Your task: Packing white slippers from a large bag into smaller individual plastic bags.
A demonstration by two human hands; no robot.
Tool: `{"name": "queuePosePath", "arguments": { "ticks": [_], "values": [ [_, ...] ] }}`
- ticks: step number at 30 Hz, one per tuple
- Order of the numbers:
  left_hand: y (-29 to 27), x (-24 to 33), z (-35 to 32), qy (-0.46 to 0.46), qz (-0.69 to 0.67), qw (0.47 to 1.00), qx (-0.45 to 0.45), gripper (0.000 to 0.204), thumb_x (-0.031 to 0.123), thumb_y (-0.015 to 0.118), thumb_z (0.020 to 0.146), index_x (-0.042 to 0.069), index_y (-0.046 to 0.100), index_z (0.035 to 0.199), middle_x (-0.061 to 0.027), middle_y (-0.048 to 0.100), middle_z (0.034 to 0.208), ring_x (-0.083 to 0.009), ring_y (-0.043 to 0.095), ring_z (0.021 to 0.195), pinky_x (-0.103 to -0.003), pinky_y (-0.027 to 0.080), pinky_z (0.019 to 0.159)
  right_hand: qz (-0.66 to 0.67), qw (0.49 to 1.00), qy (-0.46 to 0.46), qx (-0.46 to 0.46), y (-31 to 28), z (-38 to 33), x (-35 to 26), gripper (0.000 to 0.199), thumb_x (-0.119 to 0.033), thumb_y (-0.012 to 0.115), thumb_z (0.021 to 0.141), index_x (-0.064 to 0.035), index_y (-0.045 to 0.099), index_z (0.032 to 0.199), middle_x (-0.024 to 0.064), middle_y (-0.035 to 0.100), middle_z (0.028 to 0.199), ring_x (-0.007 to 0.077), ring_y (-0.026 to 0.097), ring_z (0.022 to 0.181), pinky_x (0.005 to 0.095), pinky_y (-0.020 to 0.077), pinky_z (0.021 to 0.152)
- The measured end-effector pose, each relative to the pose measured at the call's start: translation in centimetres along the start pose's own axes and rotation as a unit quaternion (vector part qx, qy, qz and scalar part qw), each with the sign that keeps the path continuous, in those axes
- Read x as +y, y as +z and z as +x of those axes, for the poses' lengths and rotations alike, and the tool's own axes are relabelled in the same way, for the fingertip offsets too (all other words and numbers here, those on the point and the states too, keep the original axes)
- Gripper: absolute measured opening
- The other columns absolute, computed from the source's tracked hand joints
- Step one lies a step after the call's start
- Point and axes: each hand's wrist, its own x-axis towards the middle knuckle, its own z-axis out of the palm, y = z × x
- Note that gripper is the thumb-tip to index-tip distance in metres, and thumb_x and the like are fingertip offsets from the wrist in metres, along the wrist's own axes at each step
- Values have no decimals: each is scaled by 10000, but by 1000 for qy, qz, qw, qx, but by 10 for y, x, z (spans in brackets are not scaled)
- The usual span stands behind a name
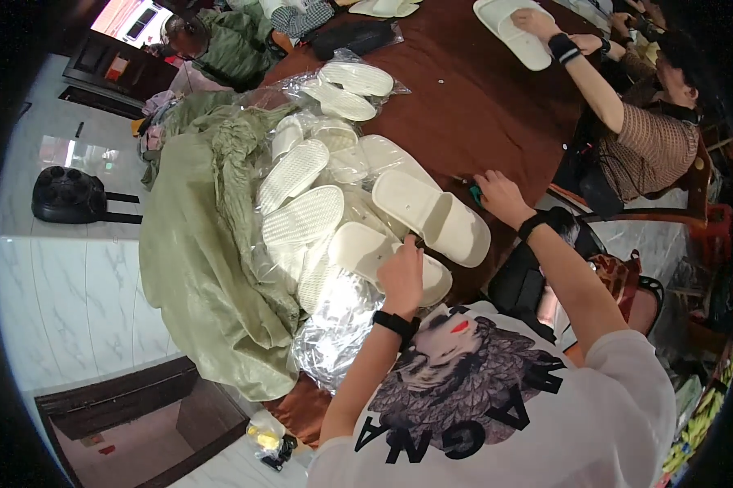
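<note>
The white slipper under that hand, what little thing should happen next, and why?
Probably the left hand lifts the white slipper it rests on clear of the pile, since other slippers crowd it and the right hand is off at the brown table.

Clear plastic bag [334, 325] under white slippers [301, 215].

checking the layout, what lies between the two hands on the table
In the head view, a white slide sandal lies between the left hand and the right hand, resting on the brown table.
</note>
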Motion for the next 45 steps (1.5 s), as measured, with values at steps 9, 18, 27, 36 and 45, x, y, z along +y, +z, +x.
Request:
{"name": "queuePosePath", "arguments": {
  "ticks": [9, 18, 27, 36, 45],
  "values": [
    [2, -5, 2, -17, -102, 995, -2, 103, 219, 557, 902, 118, 572, 918, -113, 618, 703, -332, 613, 691, -457, 438, 601, 7, 1000, 4, -16, -19, -33, 8, 413, -137, 614, 815, -38, 512, 1202, 151, 612, 1001, 300, 598, 962, 392, 510, 788],
    [4, -12, -5, -20, -113, 993, 13, 102, 213, 577, 894, 121, 597, 935, -117, 636, 706, -317, 620, 683, -432, 447, 620, 705, 626, 106, -315, -92, -79, -92, 504, -496, 520, 936, -83, 512, 1225, 0, 571, 888, 86, 554, 784, 216, 456, 664],
    [10, -14, -8, 5, -97, 995, 25, 88, 201, 564, 898, 126, 583, 940, -110, 629, 717, -323, 618, 697, -440, 441, 613, 708, 595, 164, -344, -62, -77, -117, 522, -578, 477, 925, -78, 543, 1060, -13, 547, 767, 84, 505, 636, 238, 408, 554],
    [-46, -9, -17, -87, -301, 949, 46, 87, 168, 527, 941, 84, 549, 929, -83, 591, 685, -223, 610, 635, -347, 468, 582, 625, 758, 98, -159, -62, -62, -88, 409, -315, 622, 916, -52, 534, 1217, 30, 572, 879, 94, 555, 809, 235, 443, 681],
    [-201, -109, -133, -153, -297, 768, 547, 111, 128, 492, 965, 27, 505, 921, -63, 567, 775, -137, 531, 645, -276, 455, 631, 185, 979, 80, -35, -36, 7, -25, 477, -74, 536, 881, -74, 441, 1349, 224, 562, 1155, 390, 524, 1106, 454, 419, 935]
  ]
}}
